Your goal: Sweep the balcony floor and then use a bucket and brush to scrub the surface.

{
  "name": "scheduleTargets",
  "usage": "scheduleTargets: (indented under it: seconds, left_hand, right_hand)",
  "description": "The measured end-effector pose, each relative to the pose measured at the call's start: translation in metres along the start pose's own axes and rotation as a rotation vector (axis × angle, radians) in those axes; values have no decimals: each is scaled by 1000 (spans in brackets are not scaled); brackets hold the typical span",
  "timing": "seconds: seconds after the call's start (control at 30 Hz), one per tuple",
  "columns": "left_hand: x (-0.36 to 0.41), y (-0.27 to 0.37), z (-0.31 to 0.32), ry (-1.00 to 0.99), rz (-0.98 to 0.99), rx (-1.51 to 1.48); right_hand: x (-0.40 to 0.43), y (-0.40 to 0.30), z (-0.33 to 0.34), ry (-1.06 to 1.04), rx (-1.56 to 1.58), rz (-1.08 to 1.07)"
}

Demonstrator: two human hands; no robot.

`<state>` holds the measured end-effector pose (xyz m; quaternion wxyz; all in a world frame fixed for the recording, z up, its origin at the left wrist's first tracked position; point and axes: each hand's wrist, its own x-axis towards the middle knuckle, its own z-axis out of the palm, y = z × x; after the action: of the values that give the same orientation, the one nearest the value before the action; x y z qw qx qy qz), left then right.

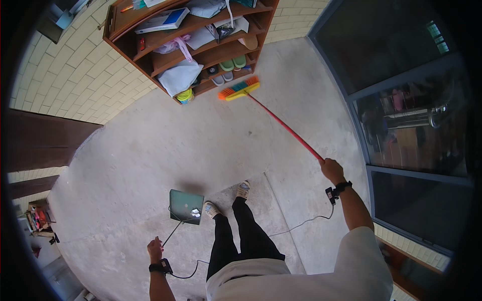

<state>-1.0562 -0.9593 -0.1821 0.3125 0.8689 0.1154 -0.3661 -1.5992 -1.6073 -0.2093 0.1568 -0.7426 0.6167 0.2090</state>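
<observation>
My right hand (332, 170) is closed around the red handle of a push broom (284, 126). The broom's yellow head with orange and green bristles (240, 89) rests at the foot of the wooden shoe rack. At the lower left, my left hand (155, 249) grips the thin dark handle of a green dustpan (186, 206). The dustpan is just left of my feet, and some crumpled white scraps (195, 212) lie in it. Both wrists bear black straps with small devices and cables.
The wooden shoe rack (211, 56) at the top holds slippers, bags and boxes, with a yellow tub (185, 96) by its lower corner. Grey-framed glass doors (354, 113) line the right side. A brick wall (75, 71) and a dark brown door (49, 141) stand at left.
</observation>
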Motion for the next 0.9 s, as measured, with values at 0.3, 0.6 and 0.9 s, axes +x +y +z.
scheduleTargets:
  seconds: [0.3, 0.6, 0.9]
  left_hand:
    - [8, -21, 6, 3, 19, 49]
    - [1, 0, 23, -59, 16, -33]
    - [-6, -1, 29, -41, 170, 87]
  right_hand:
    - [-161, 71, 91, -111, 264, 256]
    - [-45, 76, 105, 312, 534, -20]
    - [24, -46, 39, -201, 940, 163]
